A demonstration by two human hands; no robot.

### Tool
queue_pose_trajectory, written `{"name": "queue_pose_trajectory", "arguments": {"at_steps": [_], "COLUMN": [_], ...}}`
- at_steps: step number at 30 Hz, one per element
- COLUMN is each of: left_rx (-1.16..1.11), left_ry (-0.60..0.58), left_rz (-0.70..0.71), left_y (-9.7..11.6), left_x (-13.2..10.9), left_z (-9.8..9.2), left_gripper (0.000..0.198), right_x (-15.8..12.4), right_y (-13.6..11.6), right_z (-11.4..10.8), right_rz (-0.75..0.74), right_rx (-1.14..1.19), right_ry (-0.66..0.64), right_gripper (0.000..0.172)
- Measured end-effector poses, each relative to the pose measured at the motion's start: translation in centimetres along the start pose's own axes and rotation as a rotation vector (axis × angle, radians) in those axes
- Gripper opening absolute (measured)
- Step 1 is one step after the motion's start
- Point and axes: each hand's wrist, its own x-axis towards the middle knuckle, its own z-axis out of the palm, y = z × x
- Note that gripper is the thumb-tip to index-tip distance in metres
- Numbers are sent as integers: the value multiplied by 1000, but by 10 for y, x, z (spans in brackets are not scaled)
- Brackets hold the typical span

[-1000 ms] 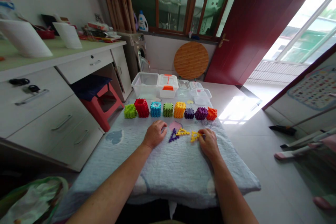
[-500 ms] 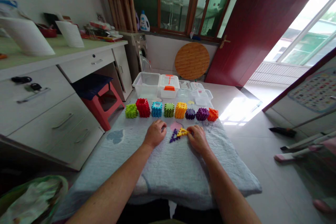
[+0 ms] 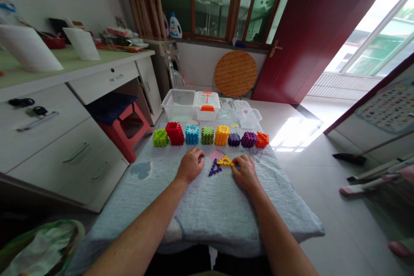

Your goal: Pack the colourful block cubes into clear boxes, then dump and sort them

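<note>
My right hand (image 3: pixel 246 172) pinches the right corner of a yellow triangular building piece (image 3: pixel 225 161) with knobbed edges, low over the cloth. Just left of it lies a purple triangular building piece (image 3: pixel 215 167), flat on the cloth, close to the yellow one. My left hand (image 3: pixel 191 165) rests on the cloth left of both pieces, fingers curled in; whether anything is inside is hidden. Behind the hands stands a row of knobbed block cubes: lime green (image 3: pixel 161 138), red (image 3: pixel 175 133), blue (image 3: pixel 192 135), green (image 3: pixel 207 135), yellow (image 3: pixel 222 135), dark purple (image 3: pixel 234 139), purple (image 3: pixel 249 139) and orange (image 3: pixel 262 139).
Clear plastic boxes (image 3: pixel 179 104) stand along the far table edge, one with an orange-latched lid (image 3: pixel 207 105). A grey-blue cloth (image 3: pixel 207 211) covers the table. To the left are a pink stool (image 3: pixel 129 129) and a white desk (image 3: pixel 48 133); a bin (image 3: pixel 76 233) sits lower left.
The yellow triangular piece has turned slightly in my right fingers, and its left end has shifted up from the purple piece. My left hand stays nearly where it was.
</note>
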Motion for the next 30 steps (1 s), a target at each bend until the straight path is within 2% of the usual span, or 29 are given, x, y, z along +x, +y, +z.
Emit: {"name": "queue_pose_trajectory", "arguments": {"at_steps": [8,12,17,21,25,30], "left_rx": [5,2,-7,-6,-17,-45], "left_ry": [-7,-14,-13,-15,-13,-9], "left_rz": [-9,-21,-20,-25,-14,-21], "left_y": [2,3,3,2,3,4], "left_x": [0,1,1,0,0,0], "left_z": [-1,-3,-2,-2,-2,-3], "left_gripper": [13,13,13,13,13,14], "right_x": [-1,6,43,84,111,121], "right_y": [5,6,-8,-28,-45,-51], "right_z": [-3,-14,-38,-48,-43,-29], "right_rz": [7,36,82,152,220,246], "right_rx": [135,272,379,286,124,64], "right_ry": [32,100,215,228,179,194], "right_gripper": [9,14,20,17,18,15]}}
